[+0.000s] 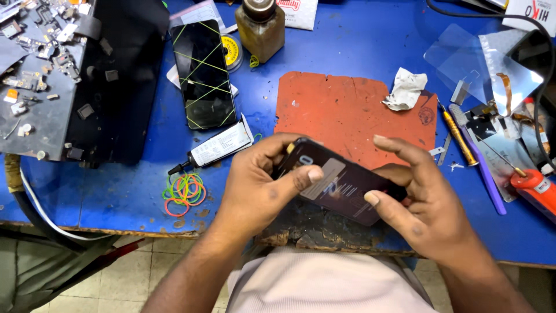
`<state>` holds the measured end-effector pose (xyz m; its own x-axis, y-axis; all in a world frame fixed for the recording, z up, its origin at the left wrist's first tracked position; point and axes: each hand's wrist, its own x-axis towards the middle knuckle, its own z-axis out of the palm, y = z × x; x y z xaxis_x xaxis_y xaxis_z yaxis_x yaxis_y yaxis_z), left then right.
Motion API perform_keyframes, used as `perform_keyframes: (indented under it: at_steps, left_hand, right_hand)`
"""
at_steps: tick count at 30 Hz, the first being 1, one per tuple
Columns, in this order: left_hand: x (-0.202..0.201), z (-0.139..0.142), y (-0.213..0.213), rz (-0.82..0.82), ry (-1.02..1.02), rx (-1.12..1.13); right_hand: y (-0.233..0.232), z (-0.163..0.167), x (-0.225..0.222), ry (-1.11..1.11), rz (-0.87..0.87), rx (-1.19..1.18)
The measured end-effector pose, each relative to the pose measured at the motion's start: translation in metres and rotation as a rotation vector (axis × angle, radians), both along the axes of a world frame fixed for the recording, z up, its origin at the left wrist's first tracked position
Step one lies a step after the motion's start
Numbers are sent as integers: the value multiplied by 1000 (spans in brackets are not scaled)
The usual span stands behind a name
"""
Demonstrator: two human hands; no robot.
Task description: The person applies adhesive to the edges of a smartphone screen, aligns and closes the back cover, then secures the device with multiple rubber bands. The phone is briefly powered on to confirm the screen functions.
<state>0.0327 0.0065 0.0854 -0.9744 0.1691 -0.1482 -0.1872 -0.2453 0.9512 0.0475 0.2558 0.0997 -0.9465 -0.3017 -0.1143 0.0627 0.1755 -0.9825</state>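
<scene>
A dark smartphone (341,188) is held over the near edge of the blue counter (359,40), above the worn red mat (341,110).

The phone is gripped at its left end by the left hand (260,185), whose thumb presses a thin card against the screen; the right end is pinched by the right hand (423,203). Screen work seems under way; steady, even pressure along the edge is likely called for next. Coloured rubber bands (184,193) lie near the front left.

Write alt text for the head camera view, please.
Two bare hands, left hand and right hand, hold a dark phone over a worn red mat on a blue workbench. Nearby lie another phone, rubber bands and a glue tube.
</scene>
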Motion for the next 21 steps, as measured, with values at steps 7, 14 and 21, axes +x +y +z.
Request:
perform_keyframes:
  at_steps: [7, 14, 21]
  left_hand:
    - [3, -11, 16, 80, -77, 147]
    - [6, -22, 19, 254, 77, 176]
    - [13, -38, 31, 221, 52, 257]
  right_hand:
    - [6, -15, -6, -100, -59, -156]
    - [17, -21, -11, -183, -192, -203]
    - [32, -15, -3, -26, -346, -117]
